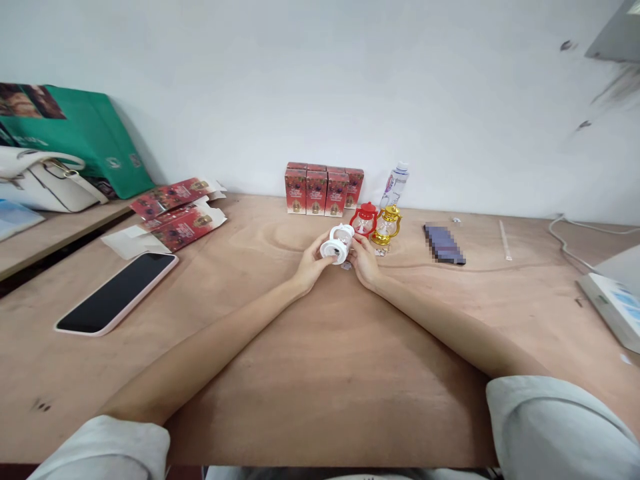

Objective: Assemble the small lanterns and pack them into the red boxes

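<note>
From my station I read the scene from the left, where a green bag (100, 127) with a printed panel runs out of view. Before it sits a smooth white handbag (50, 183) with a curved handle, also cut off. On the wood-grained desk (320, 400), opened red cartons (185, 230) of thin printed card lie with pale flaps spread; a smartphone (117, 293) in a pink case lies nearer me, its glossy screen dark.

Further right, upright red boxes (316, 192) stand packed together by the wall, the rear ones mostly hidden and the lettering too small for me to read. My left hand (311, 267) grips the white lantern (336, 248) around its round base, which tilts towards me; my right hand (366, 263) grasps its other side, some fingertips hidden. The lantern is held near the middle of the desk.

Just behind are a red lantern (367, 210), partly covered, and a shiny gold lantern (384, 239) with a clear, rounded middle. A transparent bottle (395, 183) stands behind the gold one. Then come a pixelated dark slab (445, 244), a thin translucent strip (505, 240), a white cable (565, 247), and a white box (610, 307) cropped by the right edge.
</note>
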A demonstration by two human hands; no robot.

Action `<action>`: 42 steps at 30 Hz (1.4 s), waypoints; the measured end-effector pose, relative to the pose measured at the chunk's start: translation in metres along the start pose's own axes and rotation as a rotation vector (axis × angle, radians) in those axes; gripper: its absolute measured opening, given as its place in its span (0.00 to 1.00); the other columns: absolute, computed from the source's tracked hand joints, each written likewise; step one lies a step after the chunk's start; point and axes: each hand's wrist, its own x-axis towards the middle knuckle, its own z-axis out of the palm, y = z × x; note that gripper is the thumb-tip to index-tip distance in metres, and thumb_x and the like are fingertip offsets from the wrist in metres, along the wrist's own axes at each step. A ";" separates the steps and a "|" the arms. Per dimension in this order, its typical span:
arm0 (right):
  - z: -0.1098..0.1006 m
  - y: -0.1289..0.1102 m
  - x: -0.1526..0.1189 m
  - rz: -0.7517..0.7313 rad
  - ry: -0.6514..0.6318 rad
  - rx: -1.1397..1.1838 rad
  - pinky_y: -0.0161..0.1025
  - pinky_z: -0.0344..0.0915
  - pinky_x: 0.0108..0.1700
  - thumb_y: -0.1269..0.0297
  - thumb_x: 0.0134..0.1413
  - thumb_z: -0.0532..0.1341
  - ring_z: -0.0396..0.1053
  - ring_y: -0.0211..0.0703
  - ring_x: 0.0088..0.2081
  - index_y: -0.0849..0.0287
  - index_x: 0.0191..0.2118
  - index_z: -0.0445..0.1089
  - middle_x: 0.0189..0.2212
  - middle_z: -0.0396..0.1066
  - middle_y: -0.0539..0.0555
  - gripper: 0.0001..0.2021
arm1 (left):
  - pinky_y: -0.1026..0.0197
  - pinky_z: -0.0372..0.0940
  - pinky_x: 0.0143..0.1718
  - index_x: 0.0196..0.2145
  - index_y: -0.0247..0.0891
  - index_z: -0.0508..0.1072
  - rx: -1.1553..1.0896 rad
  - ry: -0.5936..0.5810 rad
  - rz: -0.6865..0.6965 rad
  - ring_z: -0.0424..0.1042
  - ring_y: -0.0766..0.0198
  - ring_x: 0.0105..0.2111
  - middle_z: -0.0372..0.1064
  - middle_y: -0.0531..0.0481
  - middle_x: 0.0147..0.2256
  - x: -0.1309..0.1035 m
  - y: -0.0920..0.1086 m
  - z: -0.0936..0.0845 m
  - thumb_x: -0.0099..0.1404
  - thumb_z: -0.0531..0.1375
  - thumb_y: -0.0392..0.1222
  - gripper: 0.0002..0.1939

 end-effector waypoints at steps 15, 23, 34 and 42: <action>0.001 -0.026 -0.003 0.242 -0.172 0.244 0.34 0.72 0.32 0.53 0.57 0.58 0.72 0.38 0.31 0.55 0.36 0.70 0.29 0.76 0.47 0.12 | 0.56 0.70 0.46 0.41 0.38 0.70 0.696 0.031 0.634 0.70 0.60 0.49 0.59 0.41 0.54 -0.010 0.008 0.005 0.66 0.58 0.42 0.07; -0.002 -0.024 -0.002 0.183 -0.154 0.174 0.35 0.70 0.30 0.55 0.52 0.60 0.69 0.38 0.27 0.56 0.35 0.68 0.26 0.72 0.47 0.10 | 0.54 0.68 0.46 0.39 0.38 0.73 1.032 -0.025 0.703 0.70 0.58 0.45 0.61 0.40 0.53 -0.014 0.010 0.003 0.61 0.63 0.44 0.10; -0.003 -0.024 -0.003 0.168 -0.196 0.163 0.36 0.68 0.27 0.56 0.49 0.60 0.68 0.39 0.27 0.55 0.33 0.67 0.27 0.71 0.47 0.09 | 0.58 0.67 0.41 0.39 0.36 0.72 1.220 0.074 0.788 0.72 0.58 0.41 0.66 0.40 0.48 -0.014 0.008 0.003 0.64 0.60 0.41 0.07; -0.005 -0.023 -0.001 0.177 -0.170 0.146 0.36 0.70 0.32 0.55 0.51 0.61 0.69 0.38 0.29 0.55 0.34 0.68 0.28 0.71 0.47 0.10 | 0.54 0.62 0.44 0.44 0.38 0.73 1.378 0.059 0.684 0.71 0.54 0.43 0.68 0.37 0.50 -0.013 0.009 0.000 0.67 0.56 0.44 0.11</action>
